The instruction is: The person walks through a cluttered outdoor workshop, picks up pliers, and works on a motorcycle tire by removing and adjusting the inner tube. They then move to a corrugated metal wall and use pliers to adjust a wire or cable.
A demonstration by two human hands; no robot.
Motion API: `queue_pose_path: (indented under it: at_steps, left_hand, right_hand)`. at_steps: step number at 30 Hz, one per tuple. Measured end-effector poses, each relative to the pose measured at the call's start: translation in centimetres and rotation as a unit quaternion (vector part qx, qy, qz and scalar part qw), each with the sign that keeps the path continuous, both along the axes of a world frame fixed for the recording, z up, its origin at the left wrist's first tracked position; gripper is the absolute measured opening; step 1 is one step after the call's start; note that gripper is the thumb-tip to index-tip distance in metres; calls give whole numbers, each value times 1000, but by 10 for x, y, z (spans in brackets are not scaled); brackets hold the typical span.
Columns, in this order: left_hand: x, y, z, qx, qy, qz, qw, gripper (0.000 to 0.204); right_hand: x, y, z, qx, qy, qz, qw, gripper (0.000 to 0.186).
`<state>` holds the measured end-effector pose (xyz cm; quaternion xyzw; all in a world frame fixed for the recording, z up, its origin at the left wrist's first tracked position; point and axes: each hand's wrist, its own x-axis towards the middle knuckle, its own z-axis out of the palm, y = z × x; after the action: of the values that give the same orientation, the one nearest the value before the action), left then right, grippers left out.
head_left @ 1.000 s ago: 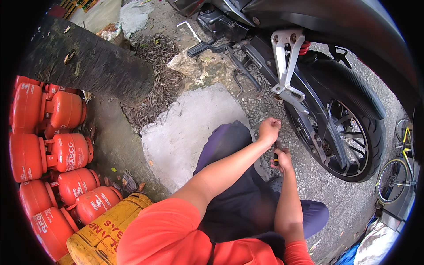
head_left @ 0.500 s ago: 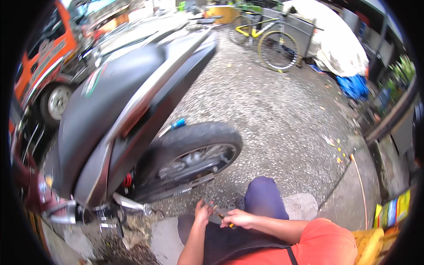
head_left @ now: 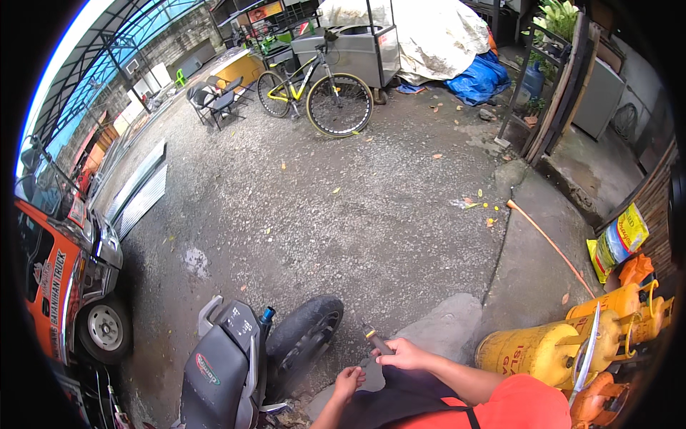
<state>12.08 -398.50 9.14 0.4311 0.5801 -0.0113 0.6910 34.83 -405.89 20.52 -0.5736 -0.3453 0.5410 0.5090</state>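
In my right hand (head_left: 404, 354), closed, is what looks like a screwdriver (head_left: 379, 339), with a dark handle and a yellow band; it points up and away to the left. My left hand (head_left: 349, 381) sits just left of and below it, its fingers pinched together; whatever they hold is too small to make out. To the left of both hands stands a motorcycle, showing its black seat (head_left: 214, 375) and rear tyre (head_left: 304, 332). A blue cylindrical piece (head_left: 268, 313) sticks up between the seat and the tyre.
Yellow gas cylinders (head_left: 529, 347) stand close on my right, beside a yellow printed sack (head_left: 619, 242). An orange pole (head_left: 550, 247) lies along the concrete edge. An orange truck (head_left: 53, 279) is at the left. Ahead on the gravel are a yellow-and-black bicycle (head_left: 300, 89) and a blue tarp (head_left: 480, 79).
My view has swung up and to the right, so the motorcycle now appears lower and the gas cylinders show. The screwdriver is raised, pointing up, still in my right hand.
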Motion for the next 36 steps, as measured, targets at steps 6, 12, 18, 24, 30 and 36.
queue_pose_path:
  at_steps: [6,12,18,24,30,36]
  left_hand:
    - [113,55,105,54,-61,-121,989,32]
    - [223,78,149,130,-98,-231,959,37]
    - [300,109,179,301,-155,-240,910,20]
    - [301,225,80,362,123,-362,850,29]
    - [235,320,-29,216,317,-343,858,54]
    - [336,424,-68,153,314,-481,804,54]
  right_hand:
    - [82,-25,123,-88,-162,-132,974,41]
    - [133,-38,128,-163,-240,-267,919,30]
    - [169,-33,153,-150,-90,-330,928,28]
    - [230,-15,125,-130,-162,-360,909,23]
    - [307,55,118,-102,-137,-451,876,21]
    - [416,116,160,-21,-55,-562,825,18]
